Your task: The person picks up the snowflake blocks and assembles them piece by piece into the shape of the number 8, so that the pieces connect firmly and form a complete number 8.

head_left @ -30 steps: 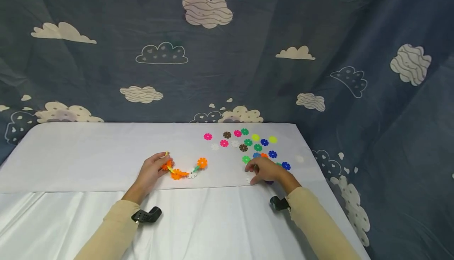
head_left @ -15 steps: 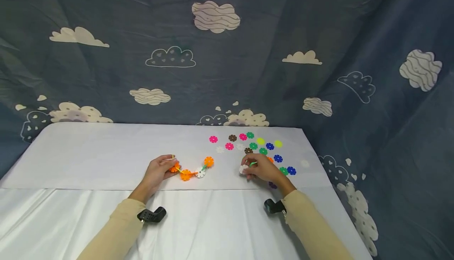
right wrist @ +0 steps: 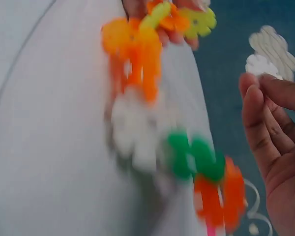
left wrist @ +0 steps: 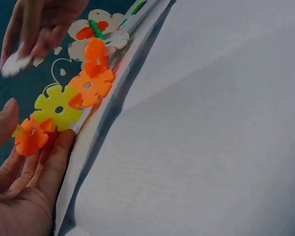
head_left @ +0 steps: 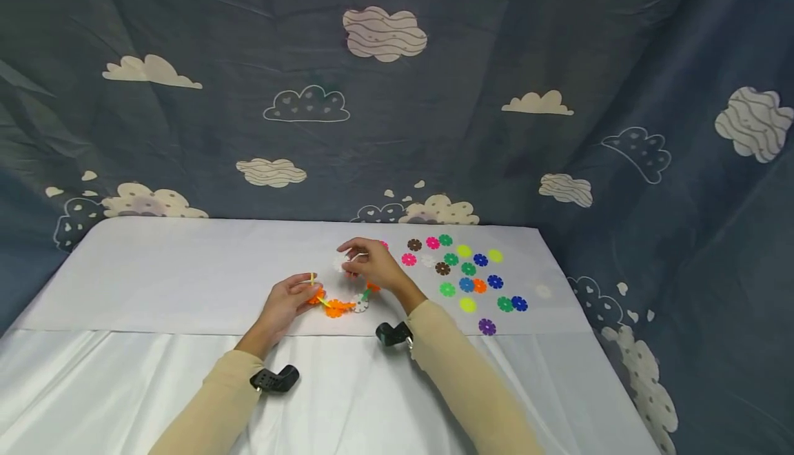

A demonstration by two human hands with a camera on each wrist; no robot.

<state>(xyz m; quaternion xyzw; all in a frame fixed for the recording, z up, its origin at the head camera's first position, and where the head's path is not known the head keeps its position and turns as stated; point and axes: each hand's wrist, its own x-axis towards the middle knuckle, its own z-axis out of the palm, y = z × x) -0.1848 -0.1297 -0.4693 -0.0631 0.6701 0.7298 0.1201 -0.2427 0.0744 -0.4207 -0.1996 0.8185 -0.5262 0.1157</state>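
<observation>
My left hand [head_left: 284, 309] holds one end of a chain of interlocking flower-shaped plastic discs [left wrist: 58, 109], its thumb and fingers about an orange disc [left wrist: 32, 138]. Yellow, orange, white and green discs follow along the chain, which curves to the right. A yellow disc [head_left: 313, 278] stands on edge at the left fingertips. Between thumb and fingers, my right hand [head_left: 378, 267] pinches a loose white flower disc [right wrist: 260, 65]. That disc is apart from the chain, above and to the right of the left hand in the head view. The right hand partly covers the chain's far orange end.
Loose flower discs in several colours lie spread on the white table [head_left: 186, 276] at the right, among them a purple one [head_left: 486, 327] near the front and a brown one [head_left: 414, 245] farther back. A dark cloud-print curtain [head_left: 434, 131] hangs behind and along the right side.
My right hand has picked up a white disc from among the loose ones and carried it left, close to the chain. The left hand keeps its hold on the chain's end.
</observation>
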